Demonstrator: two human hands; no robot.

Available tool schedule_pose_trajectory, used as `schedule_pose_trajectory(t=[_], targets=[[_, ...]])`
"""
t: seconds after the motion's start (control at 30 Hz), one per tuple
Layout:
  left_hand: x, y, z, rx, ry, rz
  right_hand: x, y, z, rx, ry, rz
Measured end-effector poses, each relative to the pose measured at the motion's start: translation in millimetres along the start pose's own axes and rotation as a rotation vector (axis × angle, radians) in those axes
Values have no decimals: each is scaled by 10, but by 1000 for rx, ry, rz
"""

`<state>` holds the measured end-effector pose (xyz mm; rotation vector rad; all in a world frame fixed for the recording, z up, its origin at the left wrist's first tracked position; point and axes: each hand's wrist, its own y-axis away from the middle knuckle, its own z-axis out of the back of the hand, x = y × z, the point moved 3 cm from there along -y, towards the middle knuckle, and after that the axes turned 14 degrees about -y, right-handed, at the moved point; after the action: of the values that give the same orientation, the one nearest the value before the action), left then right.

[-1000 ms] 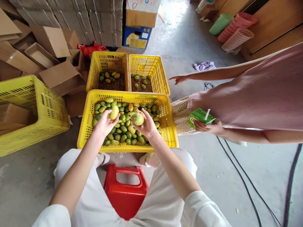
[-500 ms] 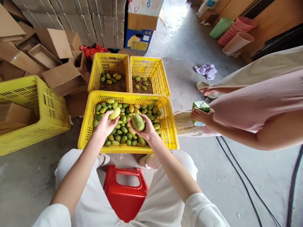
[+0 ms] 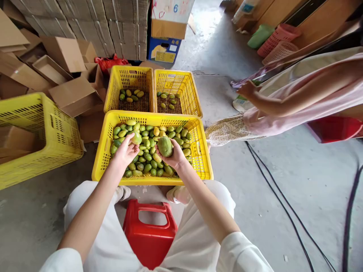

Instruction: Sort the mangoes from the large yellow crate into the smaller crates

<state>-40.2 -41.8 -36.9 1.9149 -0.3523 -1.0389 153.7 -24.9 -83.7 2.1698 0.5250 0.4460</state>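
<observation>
My left hand [image 3: 124,152] is closed on a yellow-green mango [image 3: 136,138], gripped between thumb and fingers with one rounded end facing up. A larger, darker green mango [image 3: 165,146] rests in my right hand [image 3: 176,156], the fingers curled around it. Both hands are above a wide yellow crate [image 3: 98,166] in front of my knees. Inside it lie several green and yellow mangoes [image 3: 147,166], some hidden beneath my hands.
Behind stand two yellow crates, the left one [image 3: 109,88] and the right one [image 3: 195,96], each with several mangoes. Cardboard boxes [image 3: 73,90] and another yellow crate [image 3: 64,132] are at left. A red stool [image 3: 150,238] sits between my legs. At right are a person [image 3: 272,109] and black cables [image 3: 272,185].
The mango in my left hand has turned, showing a greener, rounder side. My right hand has barely moved. The person at right has shifted back and turned, and a red object shows behind them.
</observation>
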Motion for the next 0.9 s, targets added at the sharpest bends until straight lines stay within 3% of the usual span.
schedule_pose_trajectory(t=[0.2,0.33,0.5,0.7,0.9], targets=[[-31,-2,-35,-16,49,-60,52,59,-22,11,-28,-3],[-111,41,-67,-15,132,-111,109,82,-25,87,28,-4],[-224,168,-94,113,163,-135,153,122,-57,138,96,77],[-184,128,-89,119,13,-66,192,177,-68,203,159,133],[-115,36,-87,141,-78,-207,226,188,-53,162,227,211]])
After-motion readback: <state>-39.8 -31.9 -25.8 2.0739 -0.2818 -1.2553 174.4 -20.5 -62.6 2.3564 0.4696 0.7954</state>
